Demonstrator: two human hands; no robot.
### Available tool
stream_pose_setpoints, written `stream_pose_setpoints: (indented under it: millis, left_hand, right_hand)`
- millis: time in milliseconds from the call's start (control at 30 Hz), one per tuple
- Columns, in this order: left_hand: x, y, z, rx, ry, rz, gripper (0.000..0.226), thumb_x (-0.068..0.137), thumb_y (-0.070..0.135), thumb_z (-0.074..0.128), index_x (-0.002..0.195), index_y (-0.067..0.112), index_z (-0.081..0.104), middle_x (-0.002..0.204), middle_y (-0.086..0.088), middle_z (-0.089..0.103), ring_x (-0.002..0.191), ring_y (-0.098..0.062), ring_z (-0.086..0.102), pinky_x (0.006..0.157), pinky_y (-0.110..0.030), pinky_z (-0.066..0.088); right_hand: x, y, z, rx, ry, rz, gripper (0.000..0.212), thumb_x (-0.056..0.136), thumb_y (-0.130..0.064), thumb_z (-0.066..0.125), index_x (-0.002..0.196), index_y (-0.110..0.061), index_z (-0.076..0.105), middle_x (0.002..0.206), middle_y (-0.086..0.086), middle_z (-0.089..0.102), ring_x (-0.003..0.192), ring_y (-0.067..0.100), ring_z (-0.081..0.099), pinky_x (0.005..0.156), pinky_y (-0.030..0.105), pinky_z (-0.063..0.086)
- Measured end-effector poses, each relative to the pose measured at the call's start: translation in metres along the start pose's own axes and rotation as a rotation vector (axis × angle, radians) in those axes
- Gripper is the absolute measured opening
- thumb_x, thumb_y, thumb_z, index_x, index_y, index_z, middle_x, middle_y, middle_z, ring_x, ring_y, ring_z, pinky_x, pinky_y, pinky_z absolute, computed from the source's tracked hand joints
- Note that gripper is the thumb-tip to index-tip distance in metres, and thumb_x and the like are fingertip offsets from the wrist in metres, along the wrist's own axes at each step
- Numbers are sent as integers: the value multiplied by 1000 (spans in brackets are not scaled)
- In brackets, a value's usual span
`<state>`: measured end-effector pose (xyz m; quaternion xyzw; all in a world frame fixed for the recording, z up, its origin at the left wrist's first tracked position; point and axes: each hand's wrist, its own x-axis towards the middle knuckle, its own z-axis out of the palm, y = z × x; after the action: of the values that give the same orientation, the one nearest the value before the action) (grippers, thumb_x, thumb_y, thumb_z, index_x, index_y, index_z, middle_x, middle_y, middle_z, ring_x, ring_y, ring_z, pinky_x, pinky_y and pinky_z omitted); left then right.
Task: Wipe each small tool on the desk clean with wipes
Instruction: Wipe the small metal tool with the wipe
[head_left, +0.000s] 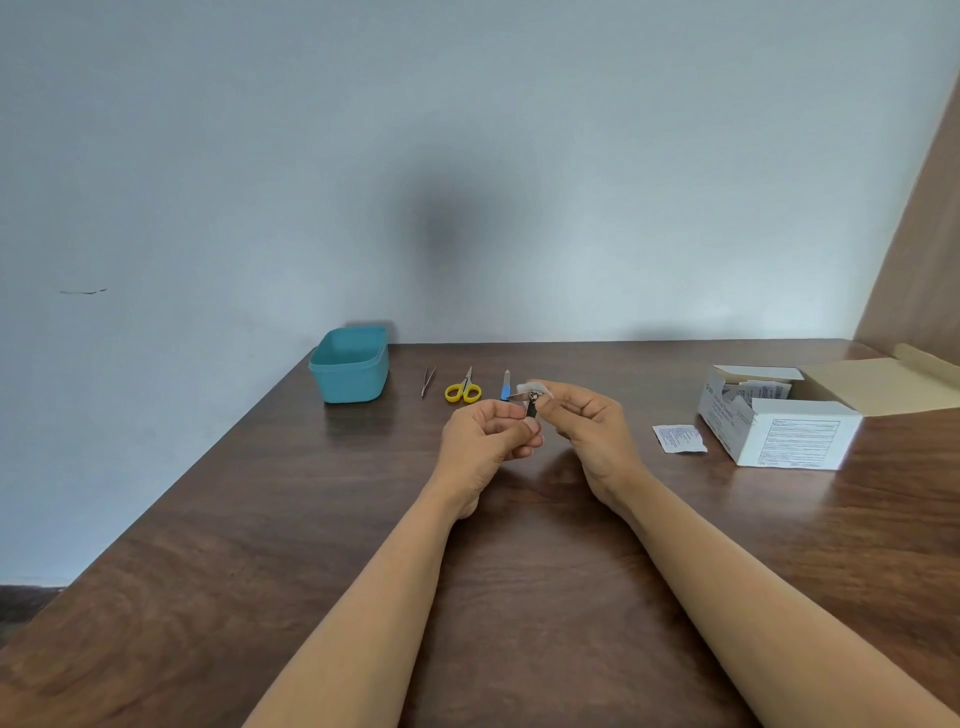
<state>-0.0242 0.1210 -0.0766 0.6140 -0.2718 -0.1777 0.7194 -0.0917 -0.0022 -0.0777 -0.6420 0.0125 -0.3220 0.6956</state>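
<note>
Centrally, left hand (485, 435) round clipper (531, 406)

Tub (353, 382): counter's (545, 551) far left corner.
Tweezers (427, 381), scissors (463, 389), nail file (505, 387): far edge, rightward from tub.
Box (789, 439): near right edge.
Packet (678, 438): just left of box.
Nail clipper (531, 408) in left hand (485, 441), wipe (525, 387) in right hand (592, 421): above the middle.

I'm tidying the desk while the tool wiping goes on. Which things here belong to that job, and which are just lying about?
Job: nail clipper held by the left hand; wipe pinched in the right hand; tweezers, yellow scissors, nail file on the desk; open box of wipes; loose packet beside it.
Lying about: teal tub; tan sheet behind the box.
</note>
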Motion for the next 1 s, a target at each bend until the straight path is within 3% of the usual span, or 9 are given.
stream_pose_setpoints:
  millis: [100, 200, 367, 433, 733, 900, 1000]
  left_hand:
    - [0, 0, 0, -45, 23, 8, 16, 81, -2, 72, 90, 2, 59, 75, -16, 70, 63, -14, 69, 60, -20, 56]
    - [0, -1, 0, -51, 30, 18, 16, 81, 1, 73, 91, -1, 61, 75, -14, 72, 65, -13, 69, 60, -20, 55]
    - [0, 0, 0, -60, 18, 40, 10, 83, 2, 72, 87, -2, 63, 75, -15, 71, 65, -14, 68, 61, -20, 55]
    - [0, 0, 0, -65, 8, 39, 10, 82, 3, 72, 83, 1, 63, 72, -14, 71, 64, -14, 67, 61, -21, 56]
    - [0, 0, 0, -53, -19, 42, 14, 82, 1, 71, 91, -7, 62, 70, -11, 71, 63, -12, 69, 60, -20, 56]
    - [0, -1, -1, -41, -55, 44, 10, 82, -1, 71, 84, 0, 62, 72, -11, 72, 64, -14, 69, 61, -21, 56]
    - [-1, 0, -1, -48, -54, 44, 10, 82, -3, 71, 84, -1, 61, 71, -12, 71, 63, -14, 69, 60, -21, 56]
  right_hand:
    - [1, 2, 0, -16, 8, -12, 17, 91, -2, 57, 100, 7, 68, 71, -11, 72, 64, -5, 62, 61, 5, 43]
    - [1, 1, 1, -10, 55, -14, 11, 90, -4, 60, 85, -1, 70, 64, -11, 70, 60, -4, 60, 60, 6, 43]
    - [0, 2, 0, 21, -1, 9, 13, 85, -6, 66, 96, -2, 72, 92, 10, 75, 87, 15, 68, 82, 22, 51]
    - [0, 2, 0, 18, -43, 19, 18, 84, -5, 66, 101, 1, 71, 97, 15, 73, 89, 18, 68, 83, 24, 52]
    - [0, 0, 4, 5, 73, -2, 5, 78, -1, 72, 80, -6, 74, 76, 6, 74, 77, 16, 69, 77, 23, 53]
    - [-1, -2, 3, 85, 27, 31, 19, 80, 6, 67, 90, -9, 72, 79, 1, 75, 75, 10, 68, 74, 18, 51]
    - [-1, -3, 2, 77, 5, 60, 15, 81, 3, 67, 90, -7, 72, 78, 2, 74, 74, 9, 67, 72, 16, 50]
